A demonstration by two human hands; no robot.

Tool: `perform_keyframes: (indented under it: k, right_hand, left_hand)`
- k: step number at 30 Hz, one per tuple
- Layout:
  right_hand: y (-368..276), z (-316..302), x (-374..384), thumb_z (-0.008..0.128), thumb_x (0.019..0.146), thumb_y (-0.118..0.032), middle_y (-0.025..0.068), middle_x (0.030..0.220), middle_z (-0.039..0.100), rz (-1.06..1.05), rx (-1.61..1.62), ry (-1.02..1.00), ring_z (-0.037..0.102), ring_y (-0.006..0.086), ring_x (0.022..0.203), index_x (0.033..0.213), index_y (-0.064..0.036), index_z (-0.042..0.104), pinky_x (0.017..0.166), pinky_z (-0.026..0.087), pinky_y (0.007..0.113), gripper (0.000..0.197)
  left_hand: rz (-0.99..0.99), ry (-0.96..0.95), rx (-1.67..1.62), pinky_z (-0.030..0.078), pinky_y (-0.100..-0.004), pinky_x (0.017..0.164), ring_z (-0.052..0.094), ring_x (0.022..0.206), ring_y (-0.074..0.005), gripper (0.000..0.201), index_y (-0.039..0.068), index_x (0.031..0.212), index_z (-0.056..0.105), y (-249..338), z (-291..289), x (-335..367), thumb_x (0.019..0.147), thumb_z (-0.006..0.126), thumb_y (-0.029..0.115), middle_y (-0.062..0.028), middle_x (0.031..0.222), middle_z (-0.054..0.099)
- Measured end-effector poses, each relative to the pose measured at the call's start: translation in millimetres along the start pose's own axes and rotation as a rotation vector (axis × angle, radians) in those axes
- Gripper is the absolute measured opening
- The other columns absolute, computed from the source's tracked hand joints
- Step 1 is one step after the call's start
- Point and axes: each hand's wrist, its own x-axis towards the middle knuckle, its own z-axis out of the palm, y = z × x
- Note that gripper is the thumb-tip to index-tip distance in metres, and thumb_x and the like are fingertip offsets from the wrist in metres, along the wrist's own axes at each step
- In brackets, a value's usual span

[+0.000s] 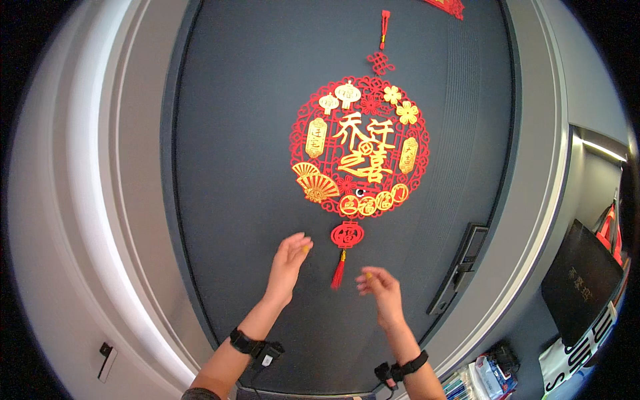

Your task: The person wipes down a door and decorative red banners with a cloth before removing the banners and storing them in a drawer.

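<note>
A round red-and-gold hanging ornament [367,148] is on a dark grey door [233,133], decorated with gold characters, flowers, lanterns and fans. Below it dangle a small red lantern-shaped pendant [347,235] and a red tassel [339,273]. My left hand [291,257] is raised to the left of the pendant, fingers loosely extended and touching nothing visible. To the right of the tassel, my right hand [382,287] has its fingers bent but apart. Each thumb has a small yellow patch; whether it is a nail or something stuck there, I cannot tell.
A door handle with a lock plate [459,270] is at the right edge of the door. Farther right are a black bag or box [581,283] and books [460,387]. Pale door frame [130,200] curves along the left. Black straps [247,342] circle my wrists.
</note>
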Motion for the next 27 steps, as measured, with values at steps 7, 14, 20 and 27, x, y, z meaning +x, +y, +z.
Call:
perform_keyframes:
  k: [7, 14, 20, 27]
  right_hand:
    - [-40, -2, 77, 0.049, 0.091, -0.01, 0.0093, 0.094, 0.064, -0.09, 0.285, 0.268, 0.06, 0.0146, 0.076, 0.111, -0.0034, 0.053, 0.064, 0.047, 0.026, 0.022]
    - [-95, 8, 116, 0.049, 0.09, -0.008, 0.0036, 0.082, 0.06, -0.403, -0.021, 0.208, 0.055, 0.0081, 0.066, 0.104, -0.0036, 0.054, 0.055, 0.042, 0.021, 0.016]
    - [-162, 19, 169, 0.057, 0.085, -0.01, 0.0035, 0.064, 0.055, -0.768, -0.38, 0.282, 0.053, 0.0112, 0.058, 0.095, -0.0045, 0.058, 0.054, 0.043, 0.027, 0.012]
    - [-264, 32, 230, 0.056, 0.081, -0.014, 0.0098, 0.073, 0.06, -1.083, -0.717, 0.512, 0.058, 0.0278, 0.075, 0.086, -0.0044, 0.057, 0.071, 0.043, 0.042, 0.011]
  left_hand:
    - [-0.004, 0.157, -0.136, 0.037, -0.031, 0.099, 0.048, 0.114, -0.0194, 0.032, 0.0, 0.123, 0.044, 27, 22, 70, 0.092, 0.048, 0.006, -0.0109, 0.119, 0.05]
    - [0.59, 0.164, 0.287, 0.044, -0.0299, 0.078, 0.053, 0.089, -0.0166, 0.022, 0.003, 0.104, 0.052, 63, 32, 130, 0.082, 0.053, -0.001, -0.0081, 0.1, 0.053]
    - [0.988, 0.21, 0.698, 0.042, -0.0369, 0.082, 0.052, 0.092, -0.0269, 0.023, 0.003, 0.102, 0.051, 145, 83, 182, 0.079, 0.057, 0.004, -0.0132, 0.096, 0.051]
    - [1.091, 0.279, 0.854, 0.042, -0.0386, 0.085, 0.054, 0.095, -0.0279, 0.024, 0.002, 0.101, 0.054, 194, 126, 236, 0.079, 0.06, 0.01, -0.0136, 0.097, 0.054]
